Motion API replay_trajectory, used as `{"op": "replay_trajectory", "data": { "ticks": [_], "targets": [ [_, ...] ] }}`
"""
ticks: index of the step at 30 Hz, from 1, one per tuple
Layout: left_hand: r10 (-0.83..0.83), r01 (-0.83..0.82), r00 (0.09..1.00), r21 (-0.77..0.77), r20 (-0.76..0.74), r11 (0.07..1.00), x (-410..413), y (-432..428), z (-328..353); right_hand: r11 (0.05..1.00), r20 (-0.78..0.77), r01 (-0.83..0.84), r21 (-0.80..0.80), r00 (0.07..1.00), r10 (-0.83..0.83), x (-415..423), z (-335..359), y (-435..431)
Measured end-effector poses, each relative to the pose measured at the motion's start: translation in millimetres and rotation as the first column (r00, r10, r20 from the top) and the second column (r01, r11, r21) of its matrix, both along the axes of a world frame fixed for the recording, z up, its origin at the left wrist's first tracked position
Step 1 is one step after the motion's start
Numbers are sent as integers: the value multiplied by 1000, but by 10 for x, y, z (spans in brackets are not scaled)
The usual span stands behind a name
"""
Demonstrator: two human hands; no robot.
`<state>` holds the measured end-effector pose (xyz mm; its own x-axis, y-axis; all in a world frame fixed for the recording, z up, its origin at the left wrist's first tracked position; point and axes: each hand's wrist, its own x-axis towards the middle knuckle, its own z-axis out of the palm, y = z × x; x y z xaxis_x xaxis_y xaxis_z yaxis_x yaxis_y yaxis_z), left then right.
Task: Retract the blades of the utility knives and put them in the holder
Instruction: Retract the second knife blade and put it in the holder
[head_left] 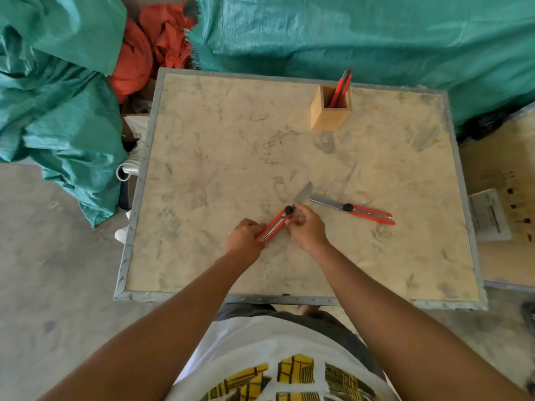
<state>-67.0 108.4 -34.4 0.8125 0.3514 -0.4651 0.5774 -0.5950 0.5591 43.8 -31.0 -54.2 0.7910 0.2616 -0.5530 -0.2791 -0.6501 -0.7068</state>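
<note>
Desk (202,157): tan, smudged top with a grey metal rim.

Wooden holder (324,114): upright near the desk's far edge; 1 or more red utility knives (341,89) stand in it, count unclear.

Held utility knife (275,224): red handle, black slider knob, grey blade (304,193) extended, pointing toward the holder. It sits well nearer the person than the holder.

Left hand (244,240): grip pressed around the rear of this knife's handle.

Right hand (307,227): grip pinching the handle's front end, just by the knob.

Second utility knife (359,211): lies flat on the desk, nearer than the holder and to its right, blade out, its tip just beside the held knife's blade.
</note>
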Motion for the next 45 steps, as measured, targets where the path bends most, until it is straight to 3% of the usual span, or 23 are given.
{"op": "replay_trajectory", "data": {
  "ticks": [8, 13, 24, 29, 37, 45],
  "targets": [
    [2, 13, 993, -119, 121, 993, -121, 49, 99, 948, -167, 285, 139, 951, -261, -93, 222, 74],
    [25, 33, 970, -229, 243, 973, -189, 162, 301, 922, -153, 288, 260, 955, -255, -29, 630, 29],
    [216, -5, 924, -554, 316, 832, -146, 122, 905, 907, 38, 120, 403, 988, -148, 157, 1382, -60],
    [358, -67, 887, -687, 291, 724, -102, 0, 1066, 917, 107, -38, 396, 994, -5, 174, 1542, -178],
    [419, -81, 857, -723, 301, 686, 62, -201, 1263, 903, 307, -328, 277, 921, 241, 269, 1666, -381],
    [490, -105, 792, -709, 363, 697, 245, -568, 1475, 849, 377, -497, 178, 832, 408, 500, 1888, -661]
  ]
}}
